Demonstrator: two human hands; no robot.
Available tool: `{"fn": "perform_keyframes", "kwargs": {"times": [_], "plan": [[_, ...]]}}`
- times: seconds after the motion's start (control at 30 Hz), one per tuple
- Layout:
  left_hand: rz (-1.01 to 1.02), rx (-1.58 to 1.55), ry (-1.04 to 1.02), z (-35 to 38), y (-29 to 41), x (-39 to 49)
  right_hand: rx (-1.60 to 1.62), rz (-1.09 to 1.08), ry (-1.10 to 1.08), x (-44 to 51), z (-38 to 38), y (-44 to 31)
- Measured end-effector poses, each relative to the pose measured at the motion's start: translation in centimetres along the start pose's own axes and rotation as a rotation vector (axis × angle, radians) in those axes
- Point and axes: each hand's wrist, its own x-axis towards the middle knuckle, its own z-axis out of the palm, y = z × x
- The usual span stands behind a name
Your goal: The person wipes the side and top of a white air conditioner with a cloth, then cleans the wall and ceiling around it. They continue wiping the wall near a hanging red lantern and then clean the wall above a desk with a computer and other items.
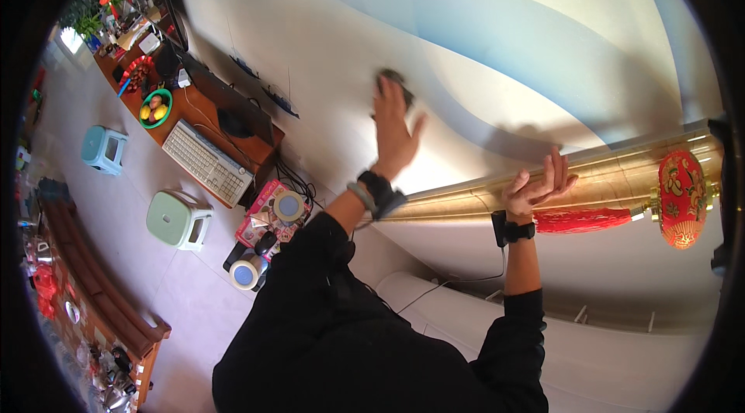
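Observation:
My left hand [397,133] is raised at the pale wall panel [326,52] with blue curved bands. Its fingers lie over a small dark object [401,82], pressed against the panel; blur hides what it is. The thumb stands apart. Further right, my right hand [538,185] is raised, palm up and fingers spread, beside the gold marbled trim [465,194] along the panel's edge; nothing is seen in it. Both wrists wear black bands. The red tassel [582,221] of a red and gold lantern ornament [683,199] hangs next to my right wrist.
At the left, a wooden desk [195,105] bears a keyboard [208,162], a monitor [227,100] and a green fruit bowl [155,108]. Two plastic stools [166,219] stand on the floor. A thin cable [428,292] runs from near my right wrist past my body.

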Motion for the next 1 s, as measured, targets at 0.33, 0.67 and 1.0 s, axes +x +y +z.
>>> {"fn": "perform_keyframes", "kwargs": {"times": [0.33, 0.67, 1.0], "plan": [[0.026, 0.003, -0.013, -0.6, 1.0, -0.4, -0.013, -0.017, -0.021, 0.2, -0.1, -0.1], [0.012, 0.026, 0.029, -0.6, 0.1, 0.2, -0.015, -0.019, -0.015, 0.3, -0.1, -0.4], [0.034, -0.064, 0.211, -0.3, -1.0, 2.6, 0.004, -0.019, 0.004, 0.2, 0.2, -0.2]]}}
